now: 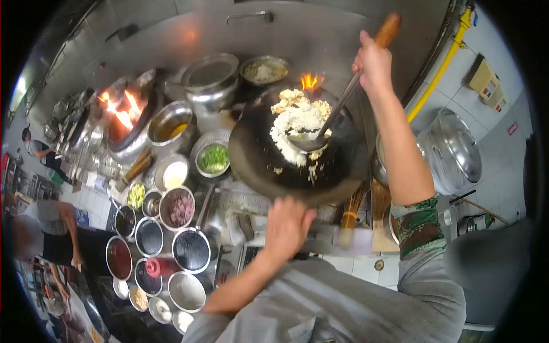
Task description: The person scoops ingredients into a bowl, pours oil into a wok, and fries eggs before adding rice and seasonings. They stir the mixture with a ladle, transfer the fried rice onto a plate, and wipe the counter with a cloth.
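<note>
A large dark wok [257, 166] sits over a flame. White rice [294, 123] with pale yellow bits lies in its middle. My right hand [374, 63] is wrapped round the wooden-ended handle of a metal ladle [337, 114], whose bowl rests on the rice. At the wok's near rim is my left hand [287, 226], its fingers bent over the edge, with their tips partly hidden. Chopped green onion [214, 158] fills a bowl left of the wok.
Several seasoning bowls [192, 250] and a red bottle [160, 267] stand at the left. Open flames [122, 111] burn in another stove. A bamboo brush [350, 217] lies right of the wok. Lidded pots [457, 146] stand farther right. Another person [54, 220] is at far left.
</note>
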The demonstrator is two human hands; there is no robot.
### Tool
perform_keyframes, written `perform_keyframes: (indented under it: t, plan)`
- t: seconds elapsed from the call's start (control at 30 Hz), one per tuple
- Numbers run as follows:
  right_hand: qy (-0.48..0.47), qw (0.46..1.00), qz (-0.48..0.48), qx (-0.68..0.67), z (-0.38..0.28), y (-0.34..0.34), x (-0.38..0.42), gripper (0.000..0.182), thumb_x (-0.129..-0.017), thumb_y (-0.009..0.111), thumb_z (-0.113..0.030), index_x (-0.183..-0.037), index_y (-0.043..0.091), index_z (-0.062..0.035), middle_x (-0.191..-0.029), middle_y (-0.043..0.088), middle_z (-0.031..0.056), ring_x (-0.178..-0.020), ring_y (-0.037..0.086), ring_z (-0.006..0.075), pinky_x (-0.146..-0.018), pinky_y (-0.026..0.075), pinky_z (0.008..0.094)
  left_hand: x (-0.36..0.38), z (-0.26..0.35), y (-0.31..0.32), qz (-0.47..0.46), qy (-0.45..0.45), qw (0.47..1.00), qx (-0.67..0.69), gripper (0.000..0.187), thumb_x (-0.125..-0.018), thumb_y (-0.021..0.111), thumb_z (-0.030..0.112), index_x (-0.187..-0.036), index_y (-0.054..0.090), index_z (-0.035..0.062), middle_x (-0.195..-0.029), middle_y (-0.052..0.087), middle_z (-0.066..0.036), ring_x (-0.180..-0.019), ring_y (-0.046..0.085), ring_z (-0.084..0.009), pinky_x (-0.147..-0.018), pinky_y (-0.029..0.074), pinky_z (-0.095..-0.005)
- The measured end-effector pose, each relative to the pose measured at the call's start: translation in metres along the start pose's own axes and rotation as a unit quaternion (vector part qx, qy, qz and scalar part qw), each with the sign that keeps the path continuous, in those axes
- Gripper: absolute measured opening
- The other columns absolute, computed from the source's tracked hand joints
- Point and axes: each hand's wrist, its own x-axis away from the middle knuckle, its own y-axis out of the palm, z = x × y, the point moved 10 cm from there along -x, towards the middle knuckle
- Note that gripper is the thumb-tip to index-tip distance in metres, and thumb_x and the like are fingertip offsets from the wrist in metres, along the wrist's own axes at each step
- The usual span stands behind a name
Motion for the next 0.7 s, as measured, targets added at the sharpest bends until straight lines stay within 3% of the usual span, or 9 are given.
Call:
perform_keyframes:
  t: [0.07,0.13,0.2,0.27,0.33,0.43,0.53,0.7]
  plan:
    - [0.002,0.998,0.012,0.054,0.015,0.016,0.01,0.029,-0.094,0.067,-0.025,-0.075,0.05,-0.01,-0.055,0.044,-0.0014,-0.04,0.04,0.0116,-0.039,0.034,0.0318,-0.046,0.003,-0.017,0.062,0.016,0.998,0.017,0.016,-0.079,0.077,0.013,-0.084,0.065,0.004,-0.081,0.057,-0.017,-0.082,0.055,-0.038,-0.072,0.044,-0.0481]
    - [-0.011,0.99,0.04,0.137,0.023,0.032,0.024,0.03,-0.093,0.068,-0.026,-0.075,0.053,-0.0073,-0.056,0.048,0.0005,-0.041,0.045,0.013,-0.039,0.035,0.0318,-0.045,-0.029,0.02,0.06,0.002,0.998,-0.01,0.016,-0.079,0.077,0.013,-0.083,0.064,0.0037,-0.081,0.057,-0.017,-0.083,0.055,-0.0383,-0.073,0.043,-0.0488]
    - [-0.114,0.979,0.011,0.169,0.035,0.039,0.023,0.027,-0.093,0.068,-0.025,-0.079,0.057,-0.0047,-0.057,0.05,0.0013,-0.041,0.047,0.0135,-0.039,0.037,0.0312,-0.028,-0.052,0.049,0.038,-0.012,0.999,-0.035,0.016,-0.08,0.076,0.014,-0.083,0.064,0.0036,-0.083,0.056,-0.017,-0.085,0.055,-0.0386,-0.074,0.043,-0.0496]
    - [-0.094,0.992,-0.014,0.079,0.012,0.039,0.031,0.026,-0.093,0.07,-0.025,-0.081,0.056,-0.0057,-0.055,0.045,-0.0009,-0.039,0.042,0.0127,-0.038,0.035,0.0311,0.005,-0.063,0.056,0.01,-0.018,0.998,-0.063,0.015,-0.081,0.075,0.015,-0.083,0.064,0.0036,-0.086,0.057,-0.018,-0.086,0.055,-0.0391,-0.075,0.043,-0.0504]
    - [-0.036,0.999,-0.028,0.024,0.0,0.028,0.03,0.027,-0.092,0.071,-0.025,-0.08,0.054,-0.007,-0.055,0.042,-0.0021,-0.039,0.039,0.0121,-0.038,0.034,0.0309,0.02,-0.039,0.033,0.006,0.022,0.999,0.034,0.017,-0.083,0.073,0.017,-0.083,0.063,0.0038,-0.089,0.057,-0.018,-0.088,0.054,-0.0394,-0.075,0.043,-0.0514]
    - [-0.026,0.998,-0.053,0.016,-0.008,0.019,0.024,0.036,-0.094,0.07,-0.028,-0.072,0.045,-0.0136,-0.055,0.038,-0.0035,-0.041,0.035,0.0099,-0.041,0.031,0.0291,-0.019,-0.028,0.014,0.029,0.012,0.999,-0.025,0.017,-0.084,0.072,0.019,-0.083,0.064,0.0049,-0.087,0.057,-0.014,-0.086,0.053,-0.0357,-0.074,0.044,-0.047]
    - [-0.065,0.996,-0.059,-0.003,-0.03,0.017,0.015,0.037,-0.094,0.069,-0.029,-0.072,0.043,-0.0151,-0.053,0.036,-0.004,-0.041,0.033,0.0089,-0.042,0.029,0.0278,-0.052,-0.057,0.033,0.036,0.012,0.999,-0.036,0.018,-0.087,0.07,0.022,-0.084,0.065,0.0049,-0.088,0.058,-0.012,-0.088,0.054,-0.0328,-0.075,0.045,-0.0452]
    - [-0.038,0.997,-0.069,0.006,0.069,0.012,0.004,0.037,-0.095,0.067,-0.028,-0.07,0.046,-0.0124,-0.053,0.037,-0.0041,-0.04,0.035,0.0094,-0.04,0.031,0.0288,-0.067,-0.073,0.051,0.003,-0.001,0.999,-0.05,0.02,-0.089,0.068,0.025,-0.087,0.067,0.0044,-0.089,0.059,-0.012,-0.09,0.055,-0.0333,-0.077,0.046,-0.0462]
